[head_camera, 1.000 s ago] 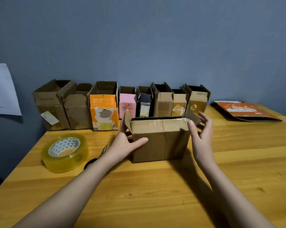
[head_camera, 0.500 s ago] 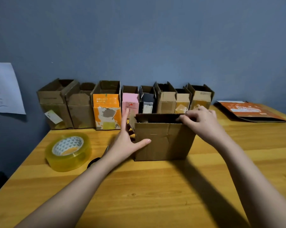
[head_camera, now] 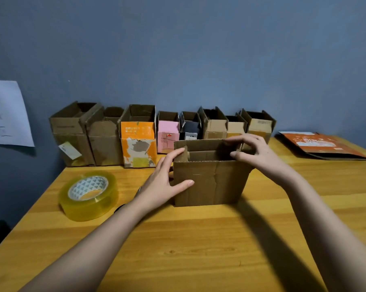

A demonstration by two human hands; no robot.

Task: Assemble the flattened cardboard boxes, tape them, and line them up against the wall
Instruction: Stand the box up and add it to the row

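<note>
Box between both hands

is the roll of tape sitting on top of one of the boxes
No, the roll of tape lies flat on the wooden table, left of the box that the hands are working on.

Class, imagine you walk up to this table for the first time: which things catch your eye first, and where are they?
First, the open brown cardboard box at the middle of the yellow wooden table, with the left hand against its left side and the right hand at its top right flap. Behind it, a row of open upright boxes lines the grey-blue wall. The big clear yellowish tape roll lies to the left.
</note>
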